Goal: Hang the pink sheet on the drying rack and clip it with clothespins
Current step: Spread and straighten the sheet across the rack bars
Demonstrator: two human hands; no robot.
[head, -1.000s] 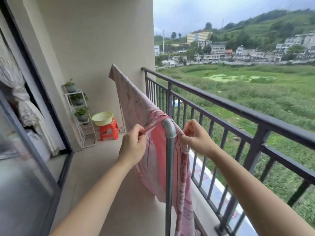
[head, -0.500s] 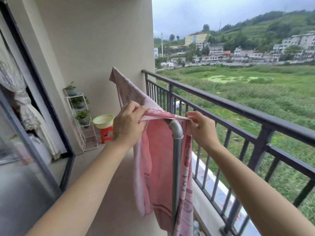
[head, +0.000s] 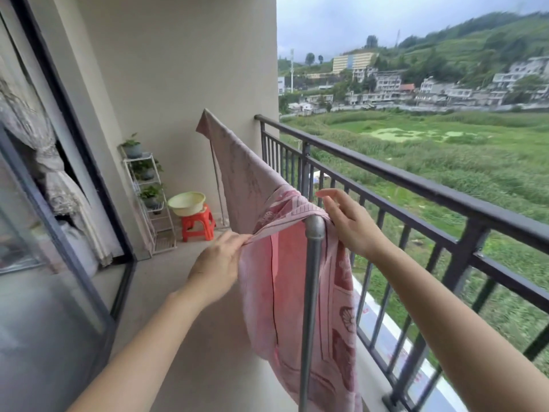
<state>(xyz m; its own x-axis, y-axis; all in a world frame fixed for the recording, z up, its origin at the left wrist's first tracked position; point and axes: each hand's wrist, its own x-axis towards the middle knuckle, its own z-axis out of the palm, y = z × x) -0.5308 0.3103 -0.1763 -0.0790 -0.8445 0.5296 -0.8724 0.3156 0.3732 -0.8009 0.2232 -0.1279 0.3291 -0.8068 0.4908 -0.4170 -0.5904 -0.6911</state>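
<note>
- left grip (the person's left hand): fingers curled, pinching a bunched edge of the pink sheet just left of the rack corner, pulling it out sideways
- right grip (right hand): sits at the right side of the rack corner, touching the sheet where it folds over the pipe; index finger lifted and fairly straight, thumb hidden, so cannot tell if it pinches the cloth or only rests on it
- pink sheet: draped over the top bar of the drying rack, running from the near corner back to the far end by the wall, where one corner sticks up; near end hangs down on both sides of the grey upright post, patterned side facing right, plainer pink side on the left
- drying rack: grey metal pipe with an elbow joint at the near top corner, stands on the balcony floor, just inside the railing
- railing: dark metal, runs along the right; green field and hillside buildings beyond it
- far end by the wall: orange stool with a pale basin on it, white plant shelf with potted plants just left of the stool
- left side: glass sliding door, lace curtain behind it
</note>
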